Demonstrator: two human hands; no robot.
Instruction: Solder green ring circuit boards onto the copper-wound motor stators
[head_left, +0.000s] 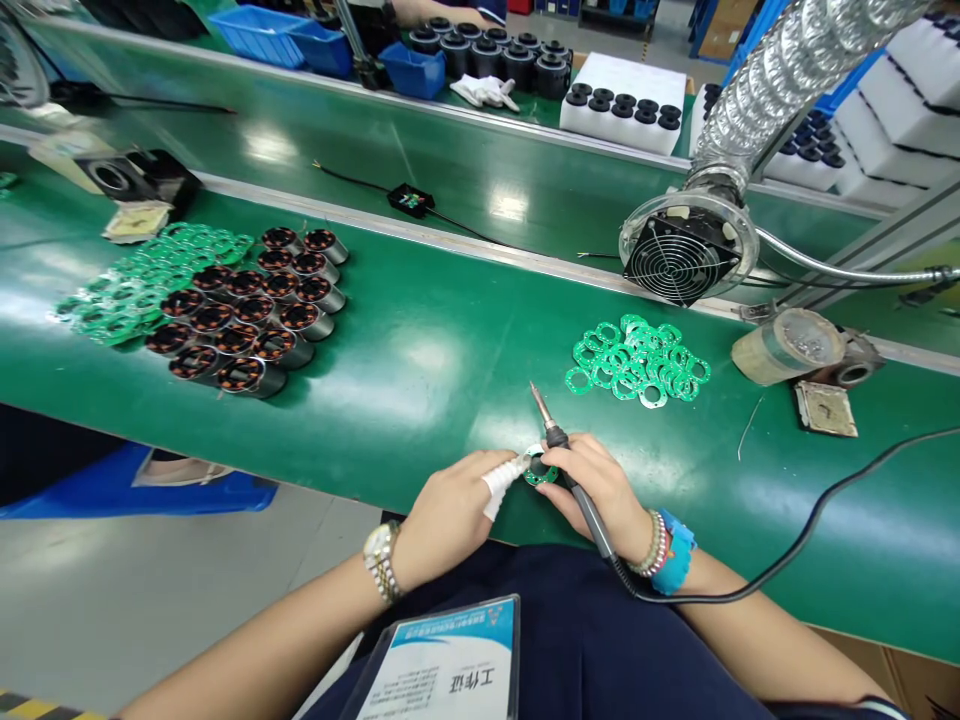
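The left hand (454,505) pinches a green ring (541,480), partly covered — just beside, the right hand (609,495) clutches a soldering iron (590,515).

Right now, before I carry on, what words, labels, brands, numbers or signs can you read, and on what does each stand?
"工作证": large characters on the badge, upside down in this view.
Too small to read: the line of print on the badge's blue band and the finer lines below it.
No text can be made out on the soldering iron or the pile of green boards.
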